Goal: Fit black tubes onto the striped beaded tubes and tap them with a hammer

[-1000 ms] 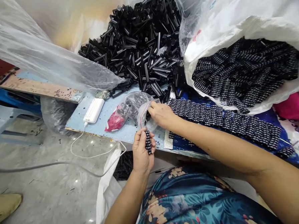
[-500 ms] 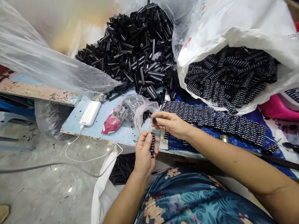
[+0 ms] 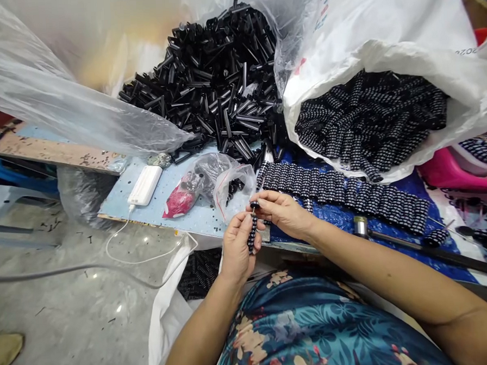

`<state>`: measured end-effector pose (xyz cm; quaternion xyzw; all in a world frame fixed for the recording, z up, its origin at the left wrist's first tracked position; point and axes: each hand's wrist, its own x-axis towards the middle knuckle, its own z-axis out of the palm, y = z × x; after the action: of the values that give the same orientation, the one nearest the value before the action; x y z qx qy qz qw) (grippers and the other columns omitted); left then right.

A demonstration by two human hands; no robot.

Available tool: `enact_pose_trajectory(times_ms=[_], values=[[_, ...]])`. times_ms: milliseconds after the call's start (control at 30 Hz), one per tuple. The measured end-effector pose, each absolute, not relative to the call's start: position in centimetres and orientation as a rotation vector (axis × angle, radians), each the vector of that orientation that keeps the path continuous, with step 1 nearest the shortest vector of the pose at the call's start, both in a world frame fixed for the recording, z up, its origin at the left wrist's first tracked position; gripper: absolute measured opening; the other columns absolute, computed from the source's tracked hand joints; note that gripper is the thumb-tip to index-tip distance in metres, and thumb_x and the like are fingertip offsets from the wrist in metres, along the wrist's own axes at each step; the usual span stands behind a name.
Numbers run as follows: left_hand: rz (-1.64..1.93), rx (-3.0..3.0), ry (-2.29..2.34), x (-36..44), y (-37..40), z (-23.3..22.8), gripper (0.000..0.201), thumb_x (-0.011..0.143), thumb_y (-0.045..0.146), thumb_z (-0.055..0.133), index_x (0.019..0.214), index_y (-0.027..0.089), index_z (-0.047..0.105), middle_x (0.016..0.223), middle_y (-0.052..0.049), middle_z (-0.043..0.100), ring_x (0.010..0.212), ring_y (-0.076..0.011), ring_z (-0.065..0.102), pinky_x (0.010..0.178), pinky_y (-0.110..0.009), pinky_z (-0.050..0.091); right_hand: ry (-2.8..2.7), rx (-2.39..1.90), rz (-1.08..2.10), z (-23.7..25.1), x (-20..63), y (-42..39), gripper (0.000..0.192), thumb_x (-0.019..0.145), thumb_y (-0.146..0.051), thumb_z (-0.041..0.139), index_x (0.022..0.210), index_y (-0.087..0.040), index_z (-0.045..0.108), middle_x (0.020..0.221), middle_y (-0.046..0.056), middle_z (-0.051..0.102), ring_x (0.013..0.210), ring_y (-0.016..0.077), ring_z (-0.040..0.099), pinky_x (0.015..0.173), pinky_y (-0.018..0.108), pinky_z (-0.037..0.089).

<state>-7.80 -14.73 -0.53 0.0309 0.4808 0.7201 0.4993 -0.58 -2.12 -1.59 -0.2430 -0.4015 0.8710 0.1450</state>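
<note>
My left hand (image 3: 235, 248) is closed around a slim black cylinder with white markings in rings (image 3: 253, 234), held nearly upright. Between the fingertips of my right hand (image 3: 285, 212) is a small black round cap (image 3: 254, 205). It sits just above the cylinder's top end, with a thin pin-like line between them; I cannot tell whether they touch. Behind my hands lies an open clear zip bag (image 3: 223, 197) with small black pieces in it. A row of similar marked cylinders (image 3: 346, 196) lies on blue sheeting to the right.
A heap of black plastic tubes (image 3: 222, 91) covers the back of the table. At right, a white sack (image 3: 387, 39) spills marked cylinders. A hammer (image 3: 430, 254) lies beside my right forearm. A white power bank (image 3: 145, 186) with a cable is at left.
My right hand has come down and brought the black cap close over the cylinder's top end. My left hand still grips the cylinder. The view has shifted slightly.
</note>
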Motion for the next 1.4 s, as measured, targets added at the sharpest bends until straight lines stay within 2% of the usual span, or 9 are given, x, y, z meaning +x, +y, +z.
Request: enact_pose_trajectory(times_ms=[467, 567, 667, 800, 867, 1067, 1133, 1267, 1400], values=[[1.791, 0.088, 1.230, -8.7, -15.6, -1.3, 0.045, 0.077, 0.046, 0.077, 0.098, 0.014, 0.053, 0.073, -0.001, 0.061, 0.043, -0.0043, 0.044, 0.041, -0.016, 0.028, -1.569, -0.451, 2.448, -2.7, -1.4, -1.7, 0.030, 0.086, -0.038, 0.074, 0.104, -0.015, 0.069, 0.101, 0.006, 0.069, 0.085, 0.0116, 0.066, 0.080, 0.024, 0.056], [1.835, 0.038, 1.212, -8.9, -15.9, -1.3, 0.050, 0.078, 0.044, 0.077, 0.112, 0.018, 0.050, 0.073, 0.001, 0.060, 0.044, -0.0043, 0.044, 0.043, -0.016, 0.029, -1.809, -0.401, 2.320, -2.6, -1.7, -2.0, 0.034, 0.090, -0.041, 0.067, 0.111, -0.014, 0.066, 0.097, 0.007, 0.068, 0.075, 0.0123, 0.065, 0.072, 0.026, 0.056], [1.881, -0.003, 1.184, -9.2, -16.0, -1.4, 0.059, 0.080, 0.043, 0.075, 0.128, 0.024, 0.045, 0.077, 0.001, 0.060, 0.047, -0.0048, 0.045, 0.045, -0.015, 0.032, -2.254, -0.486, 1.684, -2.1, -2.7, -1.5, 0.035, 0.097, -0.039, 0.057, 0.120, -0.014, 0.061, 0.097, 0.007, 0.068, 0.075, 0.0148, 0.064, 0.073, 0.029, 0.052], [1.907, -0.032, 1.153, -9.7, -15.8, -1.5, 0.050, 0.083, 0.050, 0.069, 0.120, 0.021, 0.051, 0.077, -0.001, 0.060, 0.047, -0.0054, 0.044, 0.043, -0.016, 0.029, -2.929, -0.612, 0.447, -1.7, -6.0, -0.3, 0.023, 0.101, -0.024, 0.045, 0.107, -0.010, 0.062, 0.097, 0.013, 0.066, 0.091, 0.0254, 0.063, 0.079, 0.036, 0.046], [1.915, -0.058, 1.152, -9.9, -15.8, -1.4, 0.048, 0.084, 0.051, 0.068, 0.118, 0.022, 0.051, 0.077, -0.001, 0.060, 0.046, -0.0060, 0.044, 0.042, -0.016, 0.029, -3.058, -0.607, 0.276, -1.9, -7.8, 0.1, 0.021, 0.098, -0.013, 0.042, 0.102, -0.008, 0.062, 0.094, 0.016, 0.066, 0.090, 0.0281, 0.063, 0.077, 0.037, 0.046], [1.914, -0.051, 1.200, -10.2, -16.4, -1.6, 0.049, 0.079, 0.045, 0.074, 0.116, 0.023, 0.050, 0.082, 0.000, 0.060, 0.048, -0.0061, 0.045, 0.041, -0.016, 0.028, -3.042, -0.564, 0.345, -2.3, -8.9, 0.9, 0.026, 0.094, -0.011, 0.045, 0.112, -0.012, 0.064, 0.100, 0.013, 0.065, 0.090, 0.0269, 0.064, 0.074, 0.036, 0.048], [1.915, -0.054, 1.199, -10.2, -16.5, -1.7, 0.048, 0.080, 0.044, 0.074, 0.116, 0.023, 0.050, 0.082, 0.000, 0.060, 0.048, -0.0059, 0.045, 0.042, -0.017, 0.028, -2.923, -0.514, 0.582, -2.1, -7.7, 1.0, 0.026, 0.094, -0.013, 0.048, 0.114, -0.016, 0.066, 0.102, 0.009, 0.064, 0.090, 0.0222, 0.064, 0.077, 0.033, 0.050], [1.846, -0.006, 1.170, -9.8, -16.5, -1.4, 0.045, 0.083, 0.042, 0.071, 0.116, 0.019, 0.052, 0.081, -0.002, 0.061, 0.048, -0.0053, 0.046, 0.043, -0.016, 0.027, -2.290, -0.447, 1.592, -1.9, -4.0, -0.1, 0.024, 0.093, -0.021, 0.055, 0.111, -0.014, 0.067, 0.106, 0.008, 0.065, 0.085, 0.0158, 0.067, 0.079, 0.030, 0.055], [1.717, 0.040, 1.131, -8.5, -16.0, -0.7, 0.044, 0.080, 0.043, 0.074, 0.106, 0.015, 0.053, 0.077, -0.001, 0.060, 0.046, -0.0049, 0.045, 0.042, -0.017, 0.026, -2.158, -0.454, 1.535, -1.4, -0.3, -1.9, 0.023, 0.094, -0.025, 0.057, 0.111, -0.015, 0.068, 0.101, 0.007, 0.068, 0.089, 0.0154, 0.066, 0.080, 0.029, 0.054]])
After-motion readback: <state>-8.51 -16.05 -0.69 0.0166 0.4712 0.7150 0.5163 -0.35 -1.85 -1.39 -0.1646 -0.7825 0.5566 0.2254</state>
